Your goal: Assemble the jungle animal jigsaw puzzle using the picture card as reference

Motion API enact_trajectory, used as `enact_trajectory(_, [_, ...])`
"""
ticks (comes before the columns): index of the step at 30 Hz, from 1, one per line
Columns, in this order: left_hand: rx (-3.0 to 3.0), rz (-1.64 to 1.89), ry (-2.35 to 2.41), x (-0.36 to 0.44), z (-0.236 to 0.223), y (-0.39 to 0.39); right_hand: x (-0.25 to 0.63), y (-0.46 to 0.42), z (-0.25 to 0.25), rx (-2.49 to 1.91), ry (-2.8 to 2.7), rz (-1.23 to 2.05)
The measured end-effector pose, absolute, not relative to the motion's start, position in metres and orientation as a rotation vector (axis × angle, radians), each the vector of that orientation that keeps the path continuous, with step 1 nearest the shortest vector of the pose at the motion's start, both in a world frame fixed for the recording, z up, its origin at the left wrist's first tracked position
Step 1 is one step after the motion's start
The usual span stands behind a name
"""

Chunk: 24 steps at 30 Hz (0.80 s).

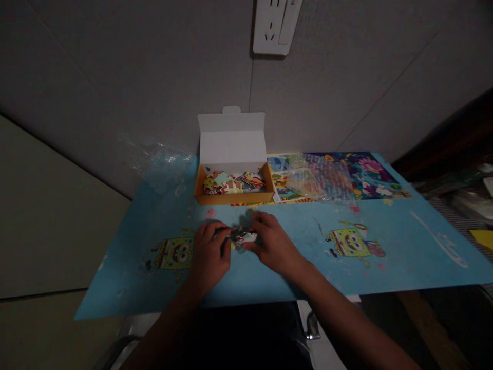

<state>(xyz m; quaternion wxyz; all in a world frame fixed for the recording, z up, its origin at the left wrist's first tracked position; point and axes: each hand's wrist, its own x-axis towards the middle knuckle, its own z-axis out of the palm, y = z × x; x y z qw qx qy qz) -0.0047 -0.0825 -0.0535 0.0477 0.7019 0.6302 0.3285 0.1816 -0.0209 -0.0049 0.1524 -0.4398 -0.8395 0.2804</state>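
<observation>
Pinching sm. flat pc(s) [248,237], white w/ red marks, partly hidden, betw. 2 hands [211,252] [275,244].

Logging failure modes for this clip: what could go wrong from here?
1. The left hand and right hand crowd a small printed piece; it could slip, and the fingers partly hide it.
2. The open box sits just beyond the hands; a knock might jostle the loose cutouts inside.
3. Clear plastic lies over printed sheets to the right; a sleeve or wrist might drag both.
</observation>
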Motion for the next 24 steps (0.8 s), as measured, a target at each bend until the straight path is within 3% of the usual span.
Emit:
enact_trajectory(16, [2.131, 0.936, 1.920, -0.001, -0.049, -0.085, 0.177, -0.024, -0.016, -1.327, -2.459, 0.809])
enact_trajectory(20, [2.121, 0.939, 1.914, -0.001, -0.049, -0.084, 0.185, -0.023, -0.009, -1.177, -2.440, 0.892])
enact_trajectory(24, [2.115, 0.930, 1.912, 0.000, -0.048, -0.084, 0.189, -0.024, -0.007, -0.927, -2.349, 0.718])
